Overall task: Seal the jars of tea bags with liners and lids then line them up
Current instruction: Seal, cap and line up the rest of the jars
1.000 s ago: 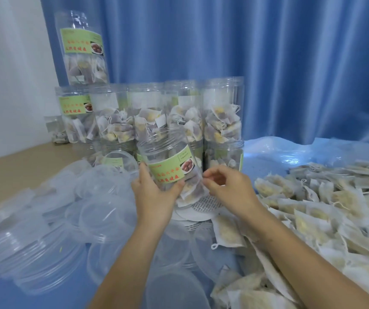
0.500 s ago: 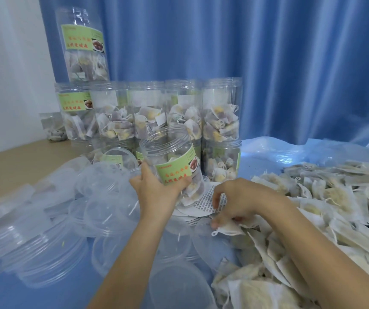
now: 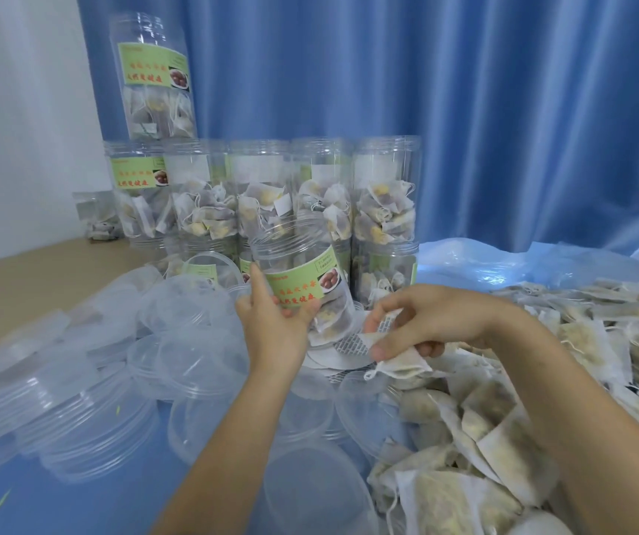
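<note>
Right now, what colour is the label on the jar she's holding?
Light green with red lettering, seen in the head view on the jar in the left hand.

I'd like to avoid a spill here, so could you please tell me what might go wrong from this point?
1. The open jar is tilted and held by the left hand alone; with no lid on, tea bags could slide out.
2. The right hand pinches a tea bag by one edge, so it may drop onto the loose lids.
3. The stacked jars stand close behind; a bump could topple them.
</note>
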